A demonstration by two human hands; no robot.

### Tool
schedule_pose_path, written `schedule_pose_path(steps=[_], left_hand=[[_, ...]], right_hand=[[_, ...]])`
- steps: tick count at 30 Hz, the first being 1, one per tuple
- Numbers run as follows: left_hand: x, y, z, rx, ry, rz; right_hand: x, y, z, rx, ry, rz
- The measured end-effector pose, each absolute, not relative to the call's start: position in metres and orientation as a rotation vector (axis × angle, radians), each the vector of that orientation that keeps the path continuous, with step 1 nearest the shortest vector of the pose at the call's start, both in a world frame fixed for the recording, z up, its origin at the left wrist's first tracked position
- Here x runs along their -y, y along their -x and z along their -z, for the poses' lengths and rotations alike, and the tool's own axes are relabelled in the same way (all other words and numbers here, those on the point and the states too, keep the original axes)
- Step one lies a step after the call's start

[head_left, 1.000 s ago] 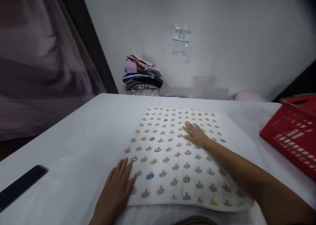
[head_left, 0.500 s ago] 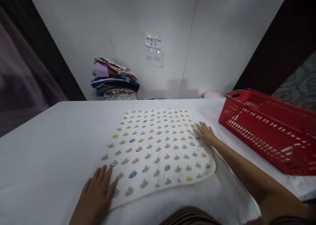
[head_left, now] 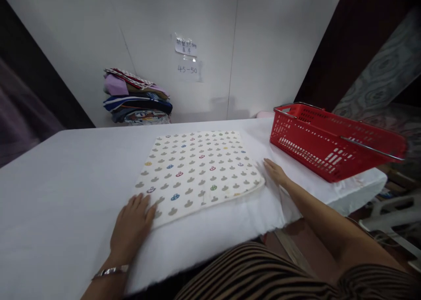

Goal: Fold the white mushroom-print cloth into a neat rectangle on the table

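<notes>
A white cloth [head_left: 197,173] printed with grey and coloured mushroom shapes lies flat on the table, folded into a near rectangle with a rounded near right corner. My left hand [head_left: 134,223] rests palm down at the cloth's near left corner, its fingers stretched out and the tips by the edge. Off the cloth's right side, my right hand [head_left: 275,172] is low over the white table cover, fingers extended and holding nothing. A small gap shows between it and the cloth.
A red plastic basket [head_left: 305,137] with metal handles stands at the right of the white-covered table [head_left: 75,181]. Folded fabrics [head_left: 138,100] are stacked at the back left. Paper labels [head_left: 189,67] hang on the wall. A white chair-like frame [head_left: 391,219] stands beyond the table's right edge.
The camera view has shifted, showing more of the lap and floor. My right hand has come off the cloth's right edge to the table beside it. My left hand stays at the near left corner.
</notes>
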State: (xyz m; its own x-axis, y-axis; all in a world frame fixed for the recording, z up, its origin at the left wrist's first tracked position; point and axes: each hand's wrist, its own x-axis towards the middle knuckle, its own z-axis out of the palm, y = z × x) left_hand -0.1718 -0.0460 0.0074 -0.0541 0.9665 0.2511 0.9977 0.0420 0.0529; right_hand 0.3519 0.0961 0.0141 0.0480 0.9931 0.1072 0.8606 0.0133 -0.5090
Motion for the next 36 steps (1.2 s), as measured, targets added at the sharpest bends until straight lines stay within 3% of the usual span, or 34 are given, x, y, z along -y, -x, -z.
schedule_pose_path(steps=[4, 14, 23, 36], left_hand=[[0.049, 0.17, -0.012, 2.099, 2.039, 0.505], [0.071, 0.12, -0.014, 1.717, 2.447, 0.751], [0.059, 0.078, -0.02, 1.656, 2.564, 0.748], [-0.005, -0.096, -0.042, 1.518, 2.94, 0.553]], right_hand=[[-0.07, -0.355, -0.011, 1.738, 1.544, -0.358], [-0.023, -0.327, -0.018, 2.294, 1.007, -0.104], [-0.025, -0.333, -0.02, 2.378, 1.044, -0.106], [0.003, -0.329, -0.021, 2.112, 1.324, -0.087]])
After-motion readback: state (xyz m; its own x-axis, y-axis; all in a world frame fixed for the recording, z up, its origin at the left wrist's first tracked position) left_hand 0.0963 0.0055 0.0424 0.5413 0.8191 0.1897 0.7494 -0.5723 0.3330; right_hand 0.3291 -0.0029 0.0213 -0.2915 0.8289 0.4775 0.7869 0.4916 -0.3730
